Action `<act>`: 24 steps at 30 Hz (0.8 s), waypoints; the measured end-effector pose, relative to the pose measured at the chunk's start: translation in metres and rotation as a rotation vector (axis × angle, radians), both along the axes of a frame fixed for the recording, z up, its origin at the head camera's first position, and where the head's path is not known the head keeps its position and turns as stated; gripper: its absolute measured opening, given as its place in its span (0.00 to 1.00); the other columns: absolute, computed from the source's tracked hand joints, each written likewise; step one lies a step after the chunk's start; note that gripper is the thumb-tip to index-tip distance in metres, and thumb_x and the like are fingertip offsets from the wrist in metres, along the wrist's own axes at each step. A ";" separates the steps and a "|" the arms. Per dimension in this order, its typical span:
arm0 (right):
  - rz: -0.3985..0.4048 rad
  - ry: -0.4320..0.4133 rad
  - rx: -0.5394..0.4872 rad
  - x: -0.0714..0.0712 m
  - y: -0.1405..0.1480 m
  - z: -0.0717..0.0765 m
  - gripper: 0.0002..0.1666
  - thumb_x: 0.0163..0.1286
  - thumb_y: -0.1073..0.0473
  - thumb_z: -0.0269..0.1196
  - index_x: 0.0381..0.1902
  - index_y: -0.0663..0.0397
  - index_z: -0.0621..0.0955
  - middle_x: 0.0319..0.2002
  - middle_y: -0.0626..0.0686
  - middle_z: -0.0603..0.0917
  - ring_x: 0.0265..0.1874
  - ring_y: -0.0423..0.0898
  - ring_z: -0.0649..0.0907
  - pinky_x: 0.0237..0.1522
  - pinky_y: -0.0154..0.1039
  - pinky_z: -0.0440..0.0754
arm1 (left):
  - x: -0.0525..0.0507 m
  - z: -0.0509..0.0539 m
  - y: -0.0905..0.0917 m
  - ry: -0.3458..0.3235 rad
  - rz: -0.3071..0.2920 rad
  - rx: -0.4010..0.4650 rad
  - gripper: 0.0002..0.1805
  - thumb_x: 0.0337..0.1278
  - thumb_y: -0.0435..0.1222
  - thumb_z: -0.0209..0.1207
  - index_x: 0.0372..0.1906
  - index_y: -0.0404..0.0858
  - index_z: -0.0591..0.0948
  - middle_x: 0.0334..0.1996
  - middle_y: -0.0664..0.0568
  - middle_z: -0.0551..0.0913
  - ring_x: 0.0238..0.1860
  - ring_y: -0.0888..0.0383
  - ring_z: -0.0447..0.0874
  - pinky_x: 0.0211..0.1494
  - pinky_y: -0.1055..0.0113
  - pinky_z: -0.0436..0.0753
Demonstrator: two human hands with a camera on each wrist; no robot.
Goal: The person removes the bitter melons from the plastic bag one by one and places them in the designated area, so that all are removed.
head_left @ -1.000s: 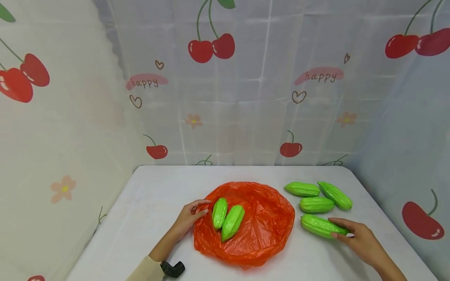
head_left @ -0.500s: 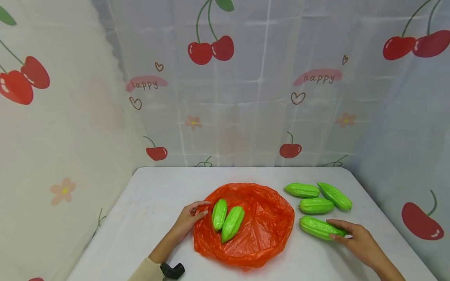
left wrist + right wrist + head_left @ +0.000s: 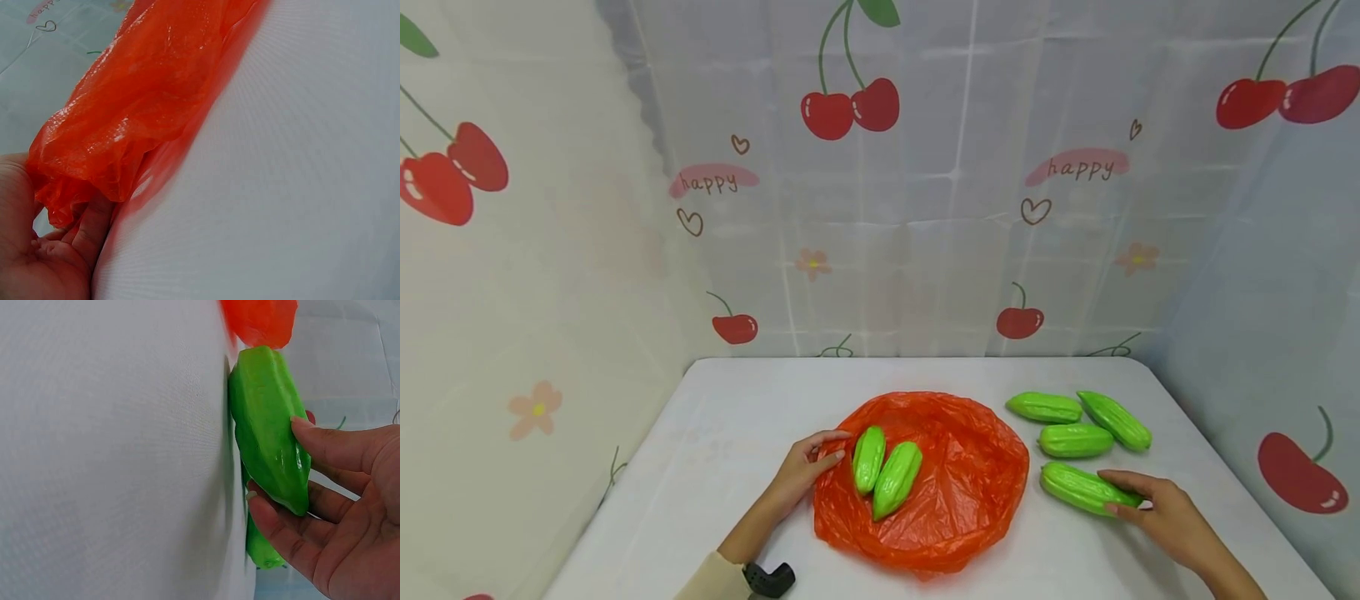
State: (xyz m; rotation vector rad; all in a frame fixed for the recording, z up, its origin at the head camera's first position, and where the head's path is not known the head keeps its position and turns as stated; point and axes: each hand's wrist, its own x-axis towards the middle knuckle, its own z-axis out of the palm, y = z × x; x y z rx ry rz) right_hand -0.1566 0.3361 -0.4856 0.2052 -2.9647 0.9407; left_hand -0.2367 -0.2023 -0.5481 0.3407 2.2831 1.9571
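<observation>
An orange-red plastic bag (image 3: 955, 483) lies spread wide on the white table, its mouth facing up. Two light-green ridged bitter melons (image 3: 898, 480) rest inside it, towards its left side. My left hand (image 3: 800, 473) pinches the bag's left rim; the left wrist view has the crumpled film (image 3: 81, 187) between thumb and fingers. To the right of the bag, my right hand (image 3: 1172, 517) grips another bitter melon (image 3: 1078, 486) by its near right end. In the right wrist view, thumb and fingers lie on opposite sides of that melon (image 3: 265, 412), which is at the table surface.
Behind the right hand, three more bitter melons (image 3: 1075, 440) lie grouped at the table's back right. A black wrist device (image 3: 769, 578) sits by the left sleeve (image 3: 718, 577). Cherry-printed curtains (image 3: 910, 208) hang around the white table (image 3: 752, 392).
</observation>
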 end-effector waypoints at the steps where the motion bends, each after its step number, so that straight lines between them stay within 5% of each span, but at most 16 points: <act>1: 0.001 0.000 -0.002 0.000 0.000 0.000 0.29 0.61 0.55 0.74 0.58 0.62 0.84 0.55 0.61 0.85 0.45 0.35 0.80 0.35 0.34 0.79 | 0.000 0.000 0.000 -0.001 0.001 0.000 0.20 0.67 0.40 0.65 0.61 0.43 0.82 0.64 0.47 0.77 0.67 0.47 0.69 0.55 0.68 0.84; 13: 0.017 0.008 -0.007 -0.001 0.000 0.006 0.29 0.60 0.57 0.75 0.58 0.63 0.83 0.53 0.60 0.86 0.48 0.44 0.83 0.38 0.35 0.83 | 0.001 0.002 0.001 -0.007 -0.009 0.010 0.20 0.67 0.39 0.64 0.61 0.41 0.82 0.64 0.46 0.77 0.66 0.47 0.71 0.53 0.68 0.84; 20: 0.038 0.085 0.008 0.000 -0.001 0.013 0.29 0.60 0.56 0.75 0.56 0.65 0.83 0.49 0.59 0.88 0.46 0.55 0.86 0.47 0.57 0.83 | 0.001 0.002 0.001 -0.002 -0.009 0.009 0.20 0.67 0.39 0.64 0.62 0.41 0.82 0.64 0.46 0.77 0.66 0.47 0.72 0.53 0.67 0.85; 24: 0.030 0.119 0.053 0.002 -0.005 0.019 0.28 0.60 0.55 0.76 0.56 0.61 0.84 0.48 0.55 0.88 0.47 0.44 0.84 0.47 0.53 0.83 | 0.000 0.001 0.000 -0.005 -0.012 0.009 0.20 0.67 0.39 0.64 0.62 0.41 0.82 0.65 0.46 0.77 0.66 0.47 0.71 0.53 0.67 0.85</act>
